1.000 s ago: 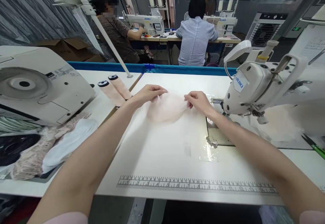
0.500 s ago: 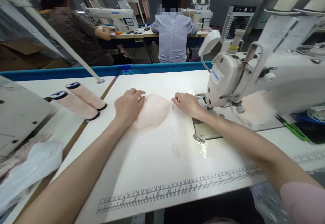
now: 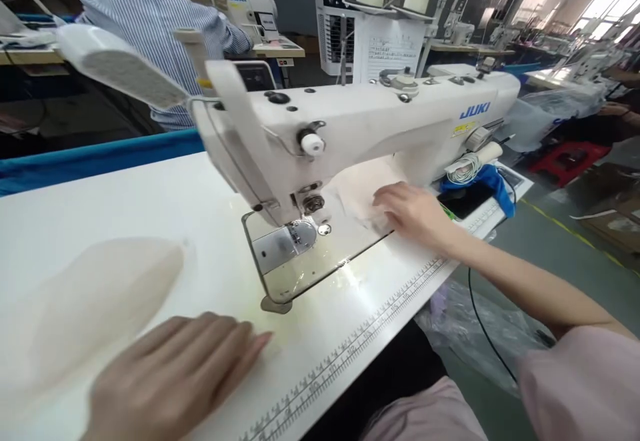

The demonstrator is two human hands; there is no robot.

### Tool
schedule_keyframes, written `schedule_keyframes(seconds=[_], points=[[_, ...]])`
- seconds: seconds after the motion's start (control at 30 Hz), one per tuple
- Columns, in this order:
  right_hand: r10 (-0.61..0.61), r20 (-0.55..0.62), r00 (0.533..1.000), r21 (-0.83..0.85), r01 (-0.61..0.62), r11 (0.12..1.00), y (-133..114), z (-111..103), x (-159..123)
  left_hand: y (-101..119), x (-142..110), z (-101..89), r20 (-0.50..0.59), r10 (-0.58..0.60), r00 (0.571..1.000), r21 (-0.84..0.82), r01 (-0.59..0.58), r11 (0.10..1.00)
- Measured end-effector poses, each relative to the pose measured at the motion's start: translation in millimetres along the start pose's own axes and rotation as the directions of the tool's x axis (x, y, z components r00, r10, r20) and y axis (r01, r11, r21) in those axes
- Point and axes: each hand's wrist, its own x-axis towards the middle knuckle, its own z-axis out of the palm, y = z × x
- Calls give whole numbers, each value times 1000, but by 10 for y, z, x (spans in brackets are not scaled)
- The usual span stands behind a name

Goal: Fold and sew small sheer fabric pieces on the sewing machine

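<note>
A pale pink padded fabric piece (image 3: 95, 307) lies on the white table at the left. My left hand (image 3: 175, 377) rests flat on the table just below it, fingers together and pointing right, holding nothing. My right hand (image 3: 415, 213) reaches under the arm of the white JUKI sewing machine (image 3: 360, 124) and touches a stack of pale pink fabric (image 3: 363, 191) lying there; whether it grips a piece I cannot tell. The metal needle plate (image 3: 285, 244) sits between my hands.
A printed ruler (image 3: 370, 324) runs along the table's front edge. A person in a striped shirt (image 3: 150, 21) sits with their back to me at another machine. A blue cloth (image 3: 493, 184) and a black panel lie at the table's right end.
My view swung right. My right hand left the pink padded piece and moved behind the machine head to the fabric stack. My left hand let go of the piece and slid toward me.
</note>
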Motion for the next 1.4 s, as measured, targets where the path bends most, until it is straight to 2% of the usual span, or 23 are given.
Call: schedule_keyframes(seconds=[0.07,0.13,0.23,0.33,0.43,0.5,0.57,0.6,0.67,0.73,0.77,0.8,0.83,0.87,0.93,0.97,1.03,1.13,1.2,1.4], points=[[117,65,991,-18,-116,993,257,-38,20,236,298,191,45,183,982,90,-186,978],[180,104,978,-42,-177,983,401,-47,43,385,579,374,59,216,975,41,-218,975],[239,86,967,-62,-234,970,487,-22,70,479,942,647,80,229,970,7,-230,973],[313,32,949,-61,-310,949,522,-10,92,485,1268,974,205,134,970,-4,-136,991],[351,-6,936,-18,-351,936,518,-94,93,434,1538,1345,270,-13,963,-6,15,1000],[319,35,947,106,-321,941,464,-217,54,386,1649,1543,317,-81,945,-36,97,995],[204,179,962,354,-256,900,362,-364,-22,352,1686,1642,340,-93,936,-52,118,992],[99,290,952,473,-232,850,299,-430,-68,348,1676,1644,349,-89,933,-59,117,991],[-59,445,894,642,-272,717,163,-519,-157,372,1615,1557,353,-94,931,-101,138,985],[-81,483,872,758,-370,536,39,-530,-216,432,1522,1370,352,-159,922,-236,252,938],[-53,482,875,800,-415,434,-14,-507,-229,469,1473,1255,363,-220,906,-348,351,869],[-11,474,881,833,-444,330,-59,-470,-231,508,1425,1133,393,-295,871,-473,466,748],[31,466,884,856,-460,237,-97,-423,-224,544,1379,1014,446,-346,825,-587,562,583],[62,461,885,871,-465,158,-130,-371,-209,576,1335,904,512,-352,784,-663,620,419],[106,448,888,889,-455,57,-182,-269,-164,613,1252,732,627,-304,717,-702,690,178],[129,446,886,891,-453,28,-204,-225,-138,617,1212,672,676,-273,684,-688,719,99],[181,453,873,889,-458,-16,-242,-163,-88,595,1136,599,757,-229,612,-627,779,7],[226,468,854,881,-469,-54,-281,-121,-30,521,1035,534,823,-237,516,-537,843,-27],[232,469,852,881,-471,-49,-290,-107,-7,474,978,479,825,-302,478,-512,858,-41],[278,470,838,868,-496,27,-290,-82,-74,381,783,272,774,-491,400,-528,836,-151]])
